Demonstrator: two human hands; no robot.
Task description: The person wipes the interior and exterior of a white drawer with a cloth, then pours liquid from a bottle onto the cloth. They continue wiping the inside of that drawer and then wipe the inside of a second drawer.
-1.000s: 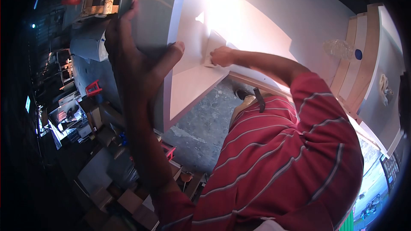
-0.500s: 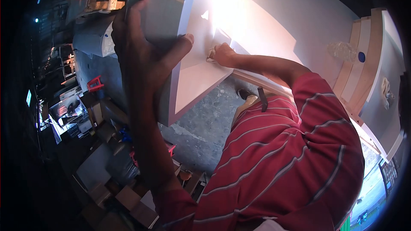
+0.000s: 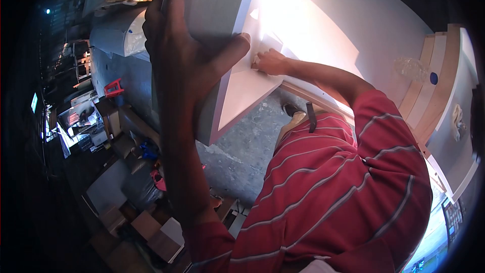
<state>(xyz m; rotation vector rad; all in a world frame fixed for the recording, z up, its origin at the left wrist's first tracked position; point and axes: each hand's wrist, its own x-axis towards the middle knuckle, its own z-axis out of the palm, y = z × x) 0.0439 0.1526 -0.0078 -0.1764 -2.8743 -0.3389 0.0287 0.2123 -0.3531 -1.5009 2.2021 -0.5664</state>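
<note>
My left hand (image 3: 189, 53) is spread against the outer grey side panel (image 3: 214, 7) of a light-coloured cabinet. Its thumb reaches to the panel's front edge, and some fingers are hidden on the dark side. Inside the cabinet, my right hand (image 3: 272, 62) is closed around a small pale cloth (image 3: 254, 61). That cloth is pressed to the inner face near the corner where the side meets the lower board (image 3: 250, 88). Most of the cloth is covered by the fingers.
At right, a clear plastic bottle (image 3: 410, 69) and a blue cap (image 3: 433, 78) lie on the cabinet. A crumpled rag (image 3: 458, 121) rests farther right. A red stool (image 3: 113, 88) stands on the floor to the left, with stacked boards (image 3: 151, 227) below it.
The view has shifted, so the cabinet and my left hand appear farther right. My right hand has moved slightly along the inner face with the cloth.
</note>
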